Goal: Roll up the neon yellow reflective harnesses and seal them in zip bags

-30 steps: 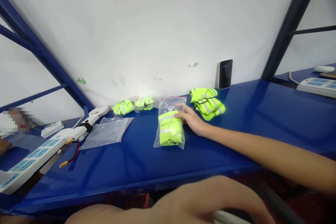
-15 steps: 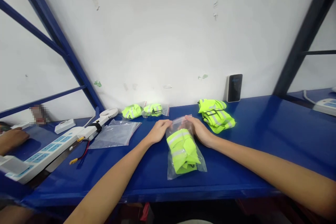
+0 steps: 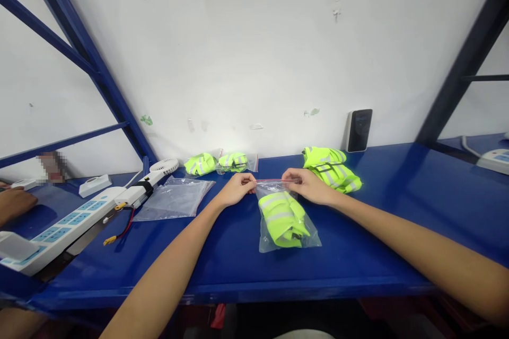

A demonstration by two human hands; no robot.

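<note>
A clear zip-lock bag (image 3: pixel 267 244) lies on the blue table in front of me, its red-lined zip edge towards the wall. Inside it is a folded yellow-green reflective vest (image 3: pixel 281 218) with silvery stripes. My left hand (image 3: pixel 237 189) pinches the left end of the zip edge. At the right end of the same edge, my right hand (image 3: pixel 309 185) grips with thumb and fingers closed. Just behind my right hand lie loose folded reflective vests (image 3: pixel 332 167). Two bagged vests (image 3: pixel 201 164) rest by the wall, beyond my left hand.
Flat clear bags (image 3: pixel 173 200) lie left of my left arm. Beside them are a handheld fan (image 3: pixel 164 165), a cable with yellow connectors (image 3: pixel 129 220) and a power strip (image 3: pixel 66 225). A black-fronted device (image 3: pixel 359 131) leans at the wall. Another person's hand (image 3: pixel 18 205) is at far left.
My hands have shifted to the two ends of the bag's zip edge, which is now stretched straight between them. The bagged vest sits slightly farther from the table's front edge.
</note>
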